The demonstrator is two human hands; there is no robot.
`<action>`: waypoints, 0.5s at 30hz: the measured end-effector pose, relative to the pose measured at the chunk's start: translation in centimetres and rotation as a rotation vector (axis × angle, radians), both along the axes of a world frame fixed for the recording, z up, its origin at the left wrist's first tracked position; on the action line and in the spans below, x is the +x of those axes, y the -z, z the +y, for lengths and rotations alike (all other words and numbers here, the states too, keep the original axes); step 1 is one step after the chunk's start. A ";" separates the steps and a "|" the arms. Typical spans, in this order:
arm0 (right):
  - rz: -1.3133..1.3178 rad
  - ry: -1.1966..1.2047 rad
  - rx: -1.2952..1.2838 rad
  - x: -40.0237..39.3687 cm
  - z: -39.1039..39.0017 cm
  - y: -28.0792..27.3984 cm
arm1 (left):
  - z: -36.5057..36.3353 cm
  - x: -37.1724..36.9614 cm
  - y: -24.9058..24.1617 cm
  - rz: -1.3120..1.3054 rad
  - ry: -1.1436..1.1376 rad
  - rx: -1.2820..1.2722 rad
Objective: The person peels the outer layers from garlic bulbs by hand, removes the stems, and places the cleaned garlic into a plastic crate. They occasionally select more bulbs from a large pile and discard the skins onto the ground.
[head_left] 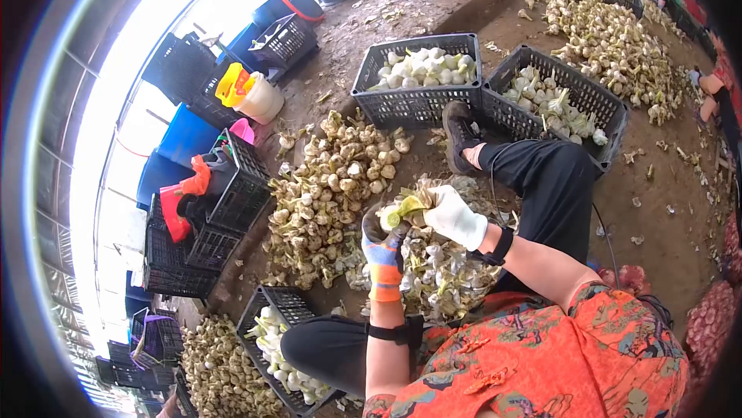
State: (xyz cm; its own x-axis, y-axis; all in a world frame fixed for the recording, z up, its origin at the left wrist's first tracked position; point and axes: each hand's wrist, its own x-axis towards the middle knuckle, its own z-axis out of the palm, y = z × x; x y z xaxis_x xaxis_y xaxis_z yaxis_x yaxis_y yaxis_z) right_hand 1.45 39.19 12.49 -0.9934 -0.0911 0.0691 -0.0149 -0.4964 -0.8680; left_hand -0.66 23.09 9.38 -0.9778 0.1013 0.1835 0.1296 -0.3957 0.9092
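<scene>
My left hand (pixel 381 244), in a grey, blue and orange glove, is closed round a garlic bulb (pixel 389 218) in the middle of the view. The bulb's pale green cut face points up. My right hand (pixel 456 215), in a white glove, grips yellow-green leafy skin (pixel 411 205) at the bulb's side; its fingertips are partly hidden. Below both hands lies a heap of loose peelings (pixel 444 275) between my legs. A large pile of untrimmed garlic (pixel 332 186) rests on the ground to the left.
Black crates of pale bulbs stand ahead (pixel 417 109), at right (pixel 618 136) and by my left knee (pixel 290 302). Stacked crates (pixel 246 198) and a white bucket (pixel 263 101) are at left. More garlic (pixel 610 47) lies upper right, near another person's hand (pixel 708 83). Red net sacks (pixel 709 317) line the right edge.
</scene>
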 end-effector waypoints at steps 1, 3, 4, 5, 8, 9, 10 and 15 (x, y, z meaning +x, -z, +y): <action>0.012 0.013 0.024 0.0 -0.1 -0.1 | -0.6 -0.2 0.6 -0.017 -0.006 -0.020; -0.027 0.077 -0.288 -0.7 -0.4 0.5 | -1.7 0.0 -1.0 -0.071 0.110 -0.125; -0.076 0.107 -0.210 -1.1 0.4 0.9 | -1.9 0.3 -2.1 -0.100 0.168 -0.174; -0.101 0.112 -0.228 -1.3 0.4 1.3 | -1.1 0.9 -3.9 0.031 0.171 -0.288; -0.146 0.151 -0.296 -1.5 -0.3 2.5 | -2.4 0.7 -4.7 0.017 0.299 -0.299; -0.154 0.173 -0.321 -1.6 -0.5 2.8 | -2.9 0.5 -4.2 -0.013 0.323 -0.298; -0.166 0.219 -0.295 -1.9 -0.6 3.4 | -3.5 0.4 -3.5 -0.046 0.349 -0.295; -0.075 0.322 0.045 -3.8 -0.9 7.6 | -5.2 1.5 -2.7 -0.148 0.437 -0.175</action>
